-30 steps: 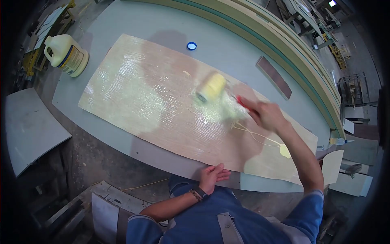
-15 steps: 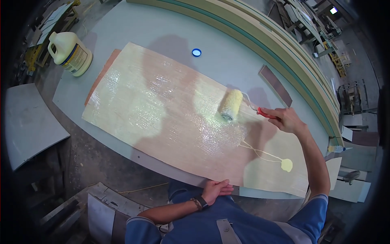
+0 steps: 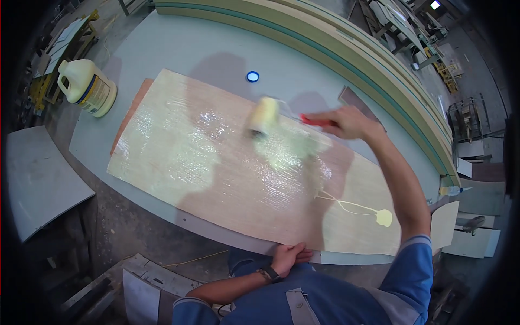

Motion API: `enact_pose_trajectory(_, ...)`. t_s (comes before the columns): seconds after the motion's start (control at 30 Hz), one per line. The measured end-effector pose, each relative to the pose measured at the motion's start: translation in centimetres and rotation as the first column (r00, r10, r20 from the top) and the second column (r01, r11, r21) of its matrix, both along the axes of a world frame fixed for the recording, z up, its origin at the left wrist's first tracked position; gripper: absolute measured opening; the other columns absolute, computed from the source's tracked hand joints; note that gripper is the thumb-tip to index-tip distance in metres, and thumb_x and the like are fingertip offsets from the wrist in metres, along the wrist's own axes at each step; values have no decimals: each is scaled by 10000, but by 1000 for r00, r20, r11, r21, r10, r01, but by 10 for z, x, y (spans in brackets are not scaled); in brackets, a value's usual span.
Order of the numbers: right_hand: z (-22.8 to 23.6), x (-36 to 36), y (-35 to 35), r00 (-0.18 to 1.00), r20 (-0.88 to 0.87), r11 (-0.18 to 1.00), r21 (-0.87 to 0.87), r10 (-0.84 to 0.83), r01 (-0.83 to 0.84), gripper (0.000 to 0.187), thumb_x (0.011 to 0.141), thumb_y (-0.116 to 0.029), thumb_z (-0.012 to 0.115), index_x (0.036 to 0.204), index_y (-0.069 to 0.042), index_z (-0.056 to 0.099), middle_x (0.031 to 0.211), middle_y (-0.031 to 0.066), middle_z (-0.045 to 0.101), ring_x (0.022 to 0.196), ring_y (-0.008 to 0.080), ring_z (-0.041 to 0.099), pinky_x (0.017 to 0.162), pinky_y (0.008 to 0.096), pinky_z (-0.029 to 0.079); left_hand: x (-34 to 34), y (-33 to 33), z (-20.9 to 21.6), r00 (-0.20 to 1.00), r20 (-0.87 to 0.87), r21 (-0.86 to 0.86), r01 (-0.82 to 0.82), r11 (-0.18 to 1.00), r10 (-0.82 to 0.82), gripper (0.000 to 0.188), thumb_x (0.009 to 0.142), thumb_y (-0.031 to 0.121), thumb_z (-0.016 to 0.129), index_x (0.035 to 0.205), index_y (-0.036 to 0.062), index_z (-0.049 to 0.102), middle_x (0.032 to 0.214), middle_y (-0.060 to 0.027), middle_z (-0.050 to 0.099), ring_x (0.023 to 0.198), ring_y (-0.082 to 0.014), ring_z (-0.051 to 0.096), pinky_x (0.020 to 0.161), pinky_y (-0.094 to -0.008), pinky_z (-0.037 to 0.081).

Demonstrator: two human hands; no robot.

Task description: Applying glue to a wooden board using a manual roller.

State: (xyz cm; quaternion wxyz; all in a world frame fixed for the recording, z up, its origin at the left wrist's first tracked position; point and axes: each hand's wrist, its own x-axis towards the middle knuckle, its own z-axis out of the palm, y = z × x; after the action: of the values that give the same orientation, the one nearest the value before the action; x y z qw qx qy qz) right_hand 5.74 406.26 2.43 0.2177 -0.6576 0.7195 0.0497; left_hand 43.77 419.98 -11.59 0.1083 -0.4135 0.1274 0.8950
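My right hand (image 3: 349,123) is closed round the red handle of a paint roller (image 3: 264,117). The roller's pale yellow sleeve is blurred by motion over the far edge of a thin wood sheet (image 3: 244,189). Wet, shiny glue coats the sheet's left and middle; toward its right end lie a cream puddle of glue (image 3: 384,218) and a thin looping trail. At the near edge rests my left hand (image 3: 291,259), its fingers stretched out and holding nothing, partly against the sheet's rim.
A cream jug (image 3: 89,89) stands at the table's left end. On the grey tabletop (image 3: 162,46) lie a blue-rimmed cap (image 3: 253,77) and a dark strip (image 3: 355,100). Long stacked boards (image 3: 374,67) line the far side. A small bottle (image 3: 450,190) sits at the right.
My right hand has swept the roller leftward and away from me, from the sheet's right-middle toward its far edge. My left hand stays at the near edge. The view has shifted slightly.
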Motion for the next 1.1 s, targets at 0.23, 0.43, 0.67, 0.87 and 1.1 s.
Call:
enact_pose_trajectory(0.23,27,-51,131,909,242,940,134,-339,315,513,867,-149,722,1356,-259,613,1259,45,682,1057,283,670,890,363,515,2,-3,6,1000,-16,-16,17,1000,-17,299,995,195,616,1113,-79,631,1089,-231,691,995,-321,709,881,-426,600)
enact_pose_trajectory(0.43,2,-22,33,960,241,989,15,-146,147,514,917,-176,641,1411,-284,553,1240,85,679,989,315,666,864,399,505,21,-1,13,999,2,-9,36,999,-36,268,983,180,631,1082,-68,654,1066,-231,701,981,-324,714,881,-437,600)
enact_pose_trajectory(0.67,-3,37,-9,998,-62,996,-88,-9,3,456,945,-248,582,1392,-334,559,885,108,682,811,295,645,716,436,495,28,12,12,998,38,74,44,996,-47,265,973,147,641,1120,-72,624,1065,-239,699,979,-336,714,869,-445,606)
enact_pose_trajectory(0.87,16,7,114,983,-137,992,-19,-124,122,458,934,-268,609,1381,-359,570,806,95,657,717,294,630,627,411,482,26,8,13,999,42,92,27,995,-31,305,981,164,636,1146,-90,610,1081,-253,688,990,-329,710,871,-420,607)
enact_pose_trajectory(1.1,2,14,35,995,-97,986,-167,-37,20,467,920,-234,619,1373,-342,579,809,106,668,725,325,629,643,442,480,0,9,7,996,-52,-5,-75,997,75,302,988,170,629,1148,-86,629,1095,-234,693,988,-300,712,872,-400,604)
